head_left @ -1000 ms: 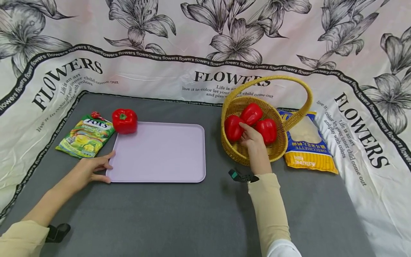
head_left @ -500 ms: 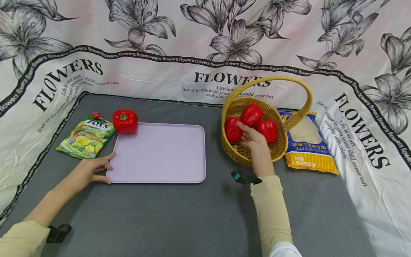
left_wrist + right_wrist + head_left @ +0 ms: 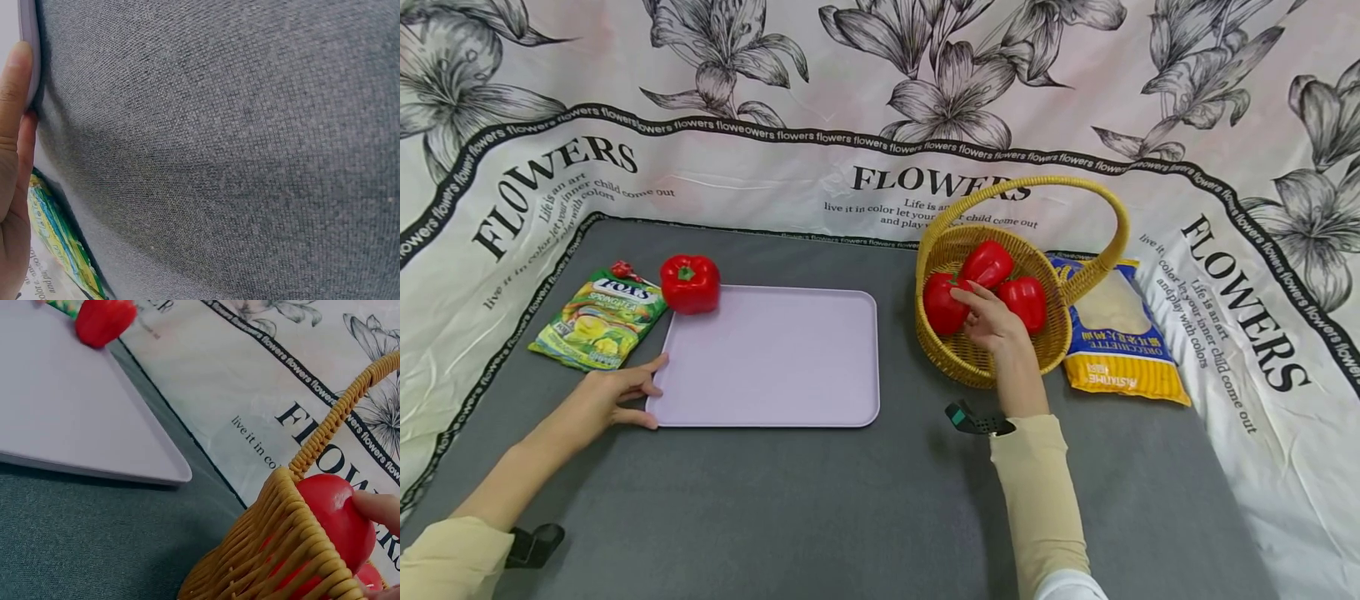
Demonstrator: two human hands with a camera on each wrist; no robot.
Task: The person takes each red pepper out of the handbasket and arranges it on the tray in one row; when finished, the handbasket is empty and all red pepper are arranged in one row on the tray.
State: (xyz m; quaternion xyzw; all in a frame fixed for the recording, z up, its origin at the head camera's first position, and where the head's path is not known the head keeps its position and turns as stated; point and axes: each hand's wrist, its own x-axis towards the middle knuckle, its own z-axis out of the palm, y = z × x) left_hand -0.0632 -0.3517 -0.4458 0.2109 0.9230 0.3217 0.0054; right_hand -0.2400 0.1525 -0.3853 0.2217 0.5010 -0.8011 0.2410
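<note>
"FOX'S" on green bag (image 3: 601, 322); "ORECCHIETTE", "PASTATIME" on blue-yellow bag (image 3: 1117, 333); "FLOWERS" on white cloth (image 3: 760, 187).

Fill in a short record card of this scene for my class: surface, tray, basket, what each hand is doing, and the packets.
Surface: gray cloth
Tray: pale purple tray, one red pepper at its far left corner
Basket: yellow wicker basket, handle up, three red peppers inside
Left hand: left hand, fingers touching the tray's left edge
Right hand: right hand, holding the leftmost pepper inside the basket
Packets: green Fox's packet left of the tray; blue and yellow pasta bag right of the basket
</note>
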